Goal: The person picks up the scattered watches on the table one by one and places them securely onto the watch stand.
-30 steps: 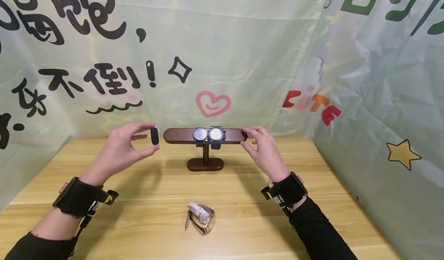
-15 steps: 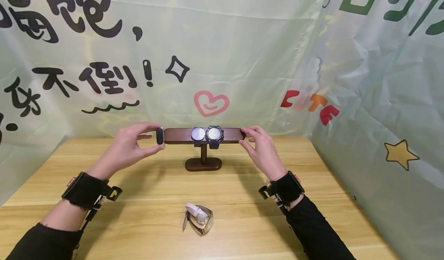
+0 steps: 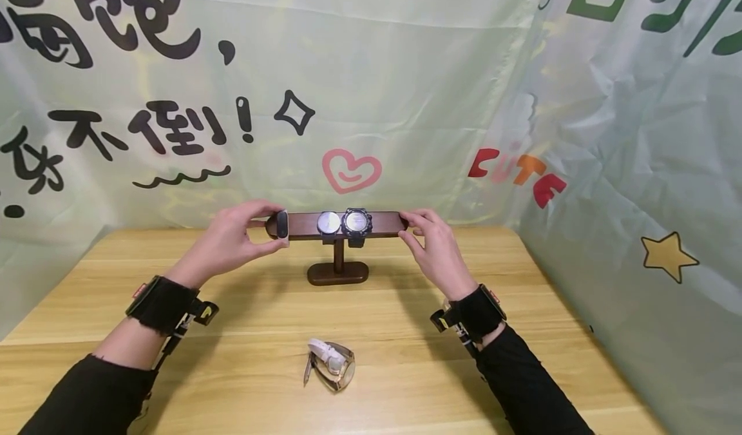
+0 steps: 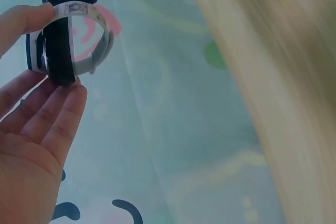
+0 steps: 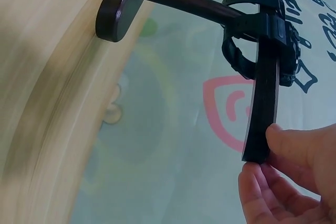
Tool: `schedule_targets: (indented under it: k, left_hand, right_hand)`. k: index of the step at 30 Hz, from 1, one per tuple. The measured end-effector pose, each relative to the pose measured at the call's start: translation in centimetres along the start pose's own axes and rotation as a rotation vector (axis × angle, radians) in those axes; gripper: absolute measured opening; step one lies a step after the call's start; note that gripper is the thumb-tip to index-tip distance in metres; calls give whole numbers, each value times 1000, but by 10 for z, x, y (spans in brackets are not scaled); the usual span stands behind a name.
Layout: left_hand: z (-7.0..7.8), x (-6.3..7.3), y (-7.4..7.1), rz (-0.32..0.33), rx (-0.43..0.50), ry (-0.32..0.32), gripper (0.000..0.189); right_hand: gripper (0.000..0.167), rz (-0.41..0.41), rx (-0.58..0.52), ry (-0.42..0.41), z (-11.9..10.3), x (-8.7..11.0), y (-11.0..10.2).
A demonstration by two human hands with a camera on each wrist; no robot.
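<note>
My left hand (image 3: 237, 238) pinches a smart band (image 3: 282, 224) with a dark oval face and a pale strap. In the left wrist view the band's strap (image 4: 76, 9) loops around the end of the dark wooden bar. That bar tops a T-shaped watch stand (image 3: 301, 225) on the table. The right hand (image 3: 431, 245) grips the bar's right end between thumb and fingers. Two watches sit side by side near the bar's middle: a round silver-faced watch (image 3: 328, 223) and a chunky black watch (image 3: 356, 223).
Nearer the person on the wooden table (image 3: 243, 370) lie a white-strapped watch (image 3: 327, 356) and a gold-toned watch (image 3: 346, 374), close together. A printed cloth backdrop (image 3: 429, 100) rises behind and to the right of the table.
My left hand has moved right with the smart band, from beside the stand onto the bar's left end. The right hand keeps its hold on the other end.
</note>
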State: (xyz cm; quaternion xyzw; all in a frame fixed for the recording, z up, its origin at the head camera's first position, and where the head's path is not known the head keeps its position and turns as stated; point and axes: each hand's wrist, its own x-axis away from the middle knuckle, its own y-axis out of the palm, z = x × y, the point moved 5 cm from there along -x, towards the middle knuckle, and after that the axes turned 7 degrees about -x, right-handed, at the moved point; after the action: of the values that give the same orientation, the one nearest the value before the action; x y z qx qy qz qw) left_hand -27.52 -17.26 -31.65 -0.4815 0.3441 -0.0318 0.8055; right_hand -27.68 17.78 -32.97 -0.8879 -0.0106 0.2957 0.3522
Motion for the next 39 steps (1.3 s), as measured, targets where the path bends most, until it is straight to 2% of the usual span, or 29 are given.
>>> schedule_targets:
  k: [3, 13, 22, 39]
  left_hand:
    - [2, -5, 3, -24, 20, 1, 50]
    - [8, -16, 11, -52, -10, 5, 54]
    - [19, -24, 17, -104, -20, 14, 55]
    - [26, -27, 25, -87, 6, 43, 58]
  right_hand:
    - [41, -3, 3, -1, 0, 0, 0]
    - [40, -4, -1, -11, 1, -1, 1]
    - [39, -5, 4, -19, 2, -1, 1]
    - [41, -27, 7, -7, 1, -1, 1]
